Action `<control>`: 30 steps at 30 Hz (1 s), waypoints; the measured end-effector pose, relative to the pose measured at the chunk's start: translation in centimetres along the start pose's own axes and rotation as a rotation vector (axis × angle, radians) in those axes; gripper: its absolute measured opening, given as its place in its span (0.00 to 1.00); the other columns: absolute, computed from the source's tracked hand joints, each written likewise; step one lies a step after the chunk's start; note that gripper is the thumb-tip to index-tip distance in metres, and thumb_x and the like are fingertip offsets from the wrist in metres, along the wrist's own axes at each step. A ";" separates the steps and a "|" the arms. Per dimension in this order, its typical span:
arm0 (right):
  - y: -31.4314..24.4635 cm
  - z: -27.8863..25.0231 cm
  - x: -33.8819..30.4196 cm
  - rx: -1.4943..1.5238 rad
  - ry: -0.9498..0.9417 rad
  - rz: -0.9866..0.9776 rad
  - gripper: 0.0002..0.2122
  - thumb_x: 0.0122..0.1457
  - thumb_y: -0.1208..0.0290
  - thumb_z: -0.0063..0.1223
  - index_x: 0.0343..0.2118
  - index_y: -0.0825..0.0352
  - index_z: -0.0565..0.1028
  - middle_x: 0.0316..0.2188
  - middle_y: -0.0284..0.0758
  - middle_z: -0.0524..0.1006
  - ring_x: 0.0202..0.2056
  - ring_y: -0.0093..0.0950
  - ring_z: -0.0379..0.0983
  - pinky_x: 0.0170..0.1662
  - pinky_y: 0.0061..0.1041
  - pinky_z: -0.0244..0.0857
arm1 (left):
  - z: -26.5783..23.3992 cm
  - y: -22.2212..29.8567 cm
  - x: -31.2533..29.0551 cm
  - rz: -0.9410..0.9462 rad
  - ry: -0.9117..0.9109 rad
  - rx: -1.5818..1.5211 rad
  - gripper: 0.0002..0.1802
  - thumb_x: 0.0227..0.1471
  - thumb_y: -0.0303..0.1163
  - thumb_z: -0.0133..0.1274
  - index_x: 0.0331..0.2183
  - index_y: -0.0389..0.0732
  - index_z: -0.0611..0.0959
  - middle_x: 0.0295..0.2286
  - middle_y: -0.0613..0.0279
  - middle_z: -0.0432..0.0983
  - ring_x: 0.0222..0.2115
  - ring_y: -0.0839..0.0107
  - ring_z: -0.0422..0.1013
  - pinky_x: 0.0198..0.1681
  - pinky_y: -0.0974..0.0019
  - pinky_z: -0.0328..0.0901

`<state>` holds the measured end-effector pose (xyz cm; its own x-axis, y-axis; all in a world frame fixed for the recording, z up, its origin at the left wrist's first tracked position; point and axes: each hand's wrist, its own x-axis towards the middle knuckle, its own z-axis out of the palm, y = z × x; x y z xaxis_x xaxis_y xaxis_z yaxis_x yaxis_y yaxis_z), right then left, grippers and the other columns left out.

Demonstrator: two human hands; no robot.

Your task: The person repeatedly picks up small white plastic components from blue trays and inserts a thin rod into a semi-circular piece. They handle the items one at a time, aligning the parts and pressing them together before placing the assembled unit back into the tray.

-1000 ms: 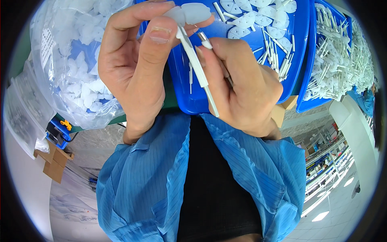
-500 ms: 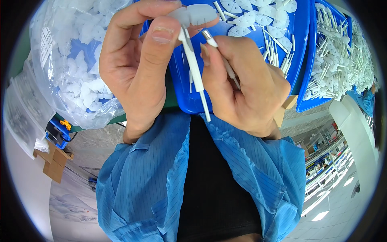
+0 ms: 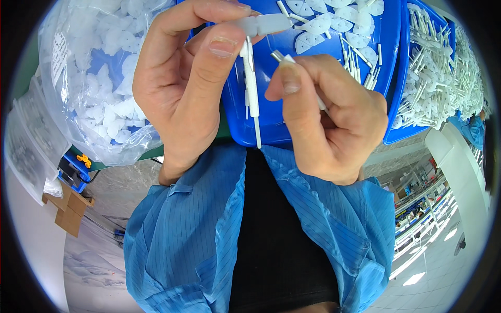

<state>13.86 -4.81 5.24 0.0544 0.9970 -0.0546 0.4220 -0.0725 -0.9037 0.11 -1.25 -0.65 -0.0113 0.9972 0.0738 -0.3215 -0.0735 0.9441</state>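
Observation:
Between its thumb and fingers, my left hand (image 3: 180, 99) pinches a translucent white plastic piece (image 3: 272, 24). A white stepped rod (image 3: 251, 86), thinner at its lower end, hangs almost straight down from that piece. My right hand (image 3: 339, 117) is closed around a slim white stick with a shiny metal tip (image 3: 277, 55), which points up and left. A gap separates this tip from the hanging rod. The palm and curled fingers hide part of the stick. Both hands are above the near part of a blue tray (image 3: 276, 136).
Flat white fan-shaped pieces (image 3: 318, 24) and thin white rods (image 3: 357, 65) lie in the blue tray. On the left a clear plastic bag (image 3: 78, 122) holds many translucent pieces. Another blue tray (image 3: 395, 136) at right is heaped with white rod assemblies (image 3: 425, 78).
My right hand has drawn back to the right with the metal-tipped stick, widening the gap. My left hand has shifted slightly right, and the hanging rod has swung closer to vertical.

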 end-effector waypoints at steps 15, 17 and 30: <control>0.5 -0.7 1.2 -0.093 0.005 -0.161 0.02 0.59 0.80 0.53 0.32 0.72 0.76 0.19 0.28 0.76 0.19 0.09 0.63 0.21 0.09 0.53 | -0.3 0.2 0.1 0.244 -0.104 0.132 0.11 0.52 0.19 0.54 0.39 0.29 0.74 0.39 0.41 0.73 0.38 0.55 0.76 0.42 0.55 0.75; 0.3 -0.8 0.9 -0.095 0.014 -0.167 0.02 0.58 0.80 0.53 0.31 0.72 0.77 0.19 0.28 0.77 0.19 0.09 0.64 0.21 0.09 0.54 | -0.1 0.2 0.1 0.209 -0.070 0.094 0.11 0.51 0.17 0.54 0.39 0.29 0.75 0.39 0.41 0.73 0.38 0.55 0.76 0.42 0.55 0.75; 0.5 -0.8 1.2 -0.153 -0.016 -0.234 0.03 0.60 0.79 0.52 0.34 0.72 0.76 0.23 0.32 0.77 0.22 0.13 0.69 0.25 0.12 0.61 | -1.7 0.5 0.7 0.181 -0.169 0.106 0.14 0.50 0.20 0.58 0.40 0.30 0.76 0.40 0.44 0.74 0.38 0.62 0.76 0.45 0.65 0.71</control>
<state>14.86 -3.71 5.04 -0.0746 0.9873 0.1404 0.5535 0.1581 -0.8177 -1.71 -0.61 -0.69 0.1021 0.9520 0.2885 -0.2272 -0.2600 0.9385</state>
